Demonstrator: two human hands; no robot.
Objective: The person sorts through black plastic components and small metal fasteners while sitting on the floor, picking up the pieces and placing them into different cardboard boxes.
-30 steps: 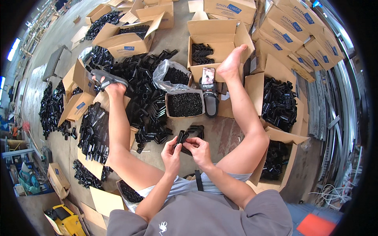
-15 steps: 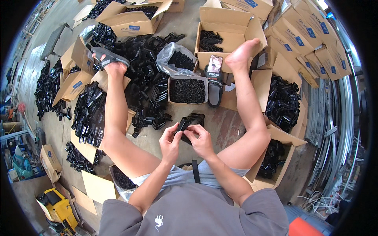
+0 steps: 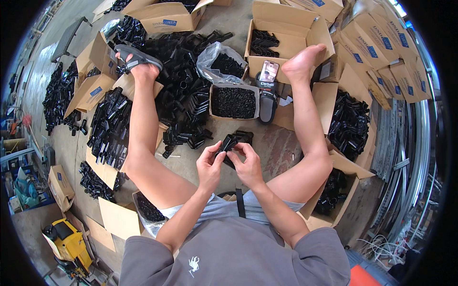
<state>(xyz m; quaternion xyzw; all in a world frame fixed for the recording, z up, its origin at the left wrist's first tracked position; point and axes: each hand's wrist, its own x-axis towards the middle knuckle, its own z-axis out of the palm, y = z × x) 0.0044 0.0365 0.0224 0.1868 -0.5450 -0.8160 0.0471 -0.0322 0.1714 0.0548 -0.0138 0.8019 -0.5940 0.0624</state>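
Note:
Between my knees, both hands pinch one glossy black tubular plastic part. My left hand grips its left side with thumb and fingertips. From the other side my right hand closes its thumb and fingers on the same part. The fingertips hide its lower end, and any small piece between them cannot be made out. Just beyond the hands, more black parts lie on the floor. A small open carton full of tiny black pieces stands farther out.
Heaped black tubular parts cover the floor ahead and left. A plastic bag holds small black pieces. A phone rests on a sandal. Open cartons stand ahead and at right; metal profiles line the right.
The view has shifted slightly, so the scene sits a little lower right at the hands. Both hands still hold the black part, its top now tilted more to the right.

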